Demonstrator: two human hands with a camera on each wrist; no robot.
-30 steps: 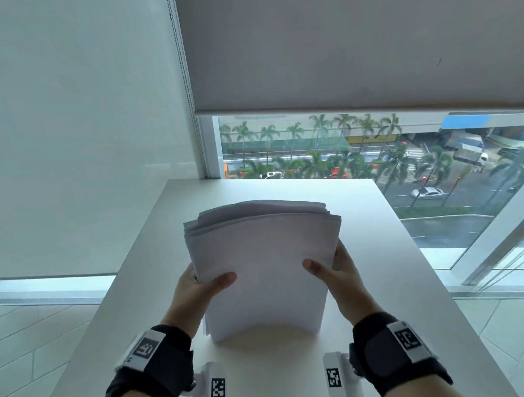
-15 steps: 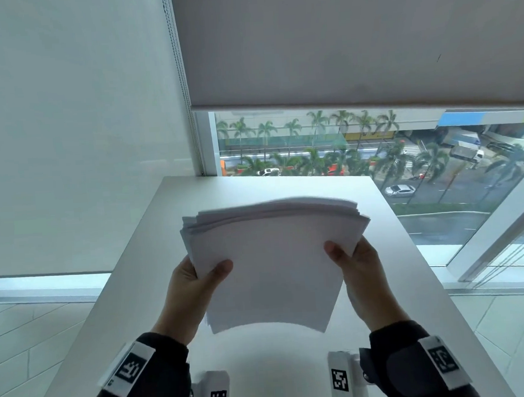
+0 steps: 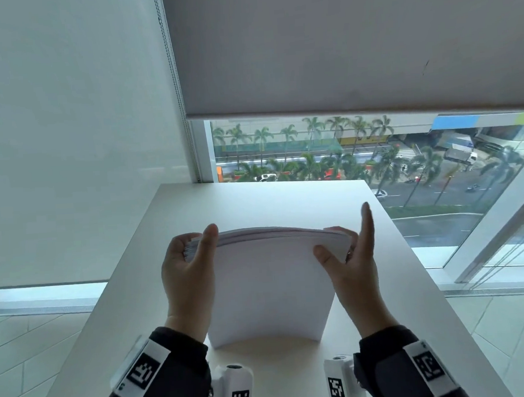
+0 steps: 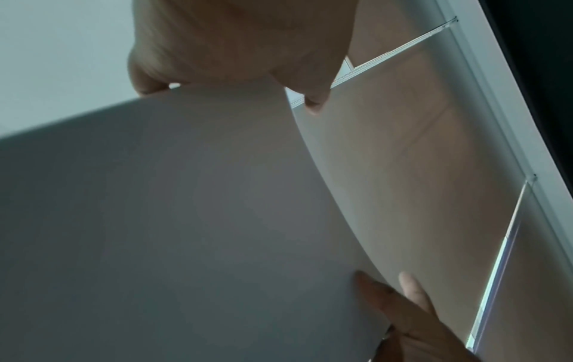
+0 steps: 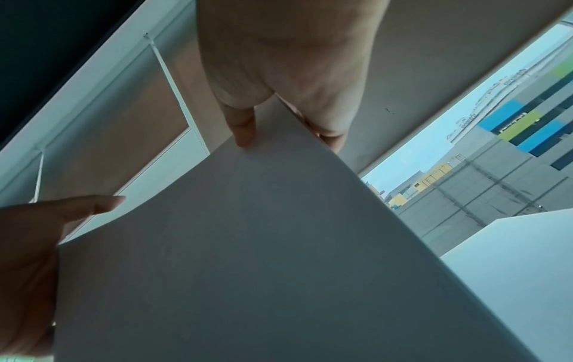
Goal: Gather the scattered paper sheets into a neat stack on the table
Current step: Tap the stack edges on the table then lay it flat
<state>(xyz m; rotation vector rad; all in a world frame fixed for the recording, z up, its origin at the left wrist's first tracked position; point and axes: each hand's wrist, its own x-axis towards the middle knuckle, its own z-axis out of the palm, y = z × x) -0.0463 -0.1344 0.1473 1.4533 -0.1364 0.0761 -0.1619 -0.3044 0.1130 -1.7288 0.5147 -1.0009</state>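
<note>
The paper stack (image 3: 269,283) now stands on end near the table's (image 3: 397,282) front edge, its bottom edge on or just above the surface, where half a second ago it was held lifted and tilted with its top sheets fanned out of line. The top edges have closed into one tighter curved band, though some sheets at the upper left corner are still stepped. The left hand (image 3: 187,273) grips the stack's left side, thumb on the near face and fingers curled behind. The right hand (image 3: 350,263) pinches the upper right corner, thumb in front, its outer fingers raised straight and loose. This looks like jogging the sheets square; laying the stack flat remains.
</note>
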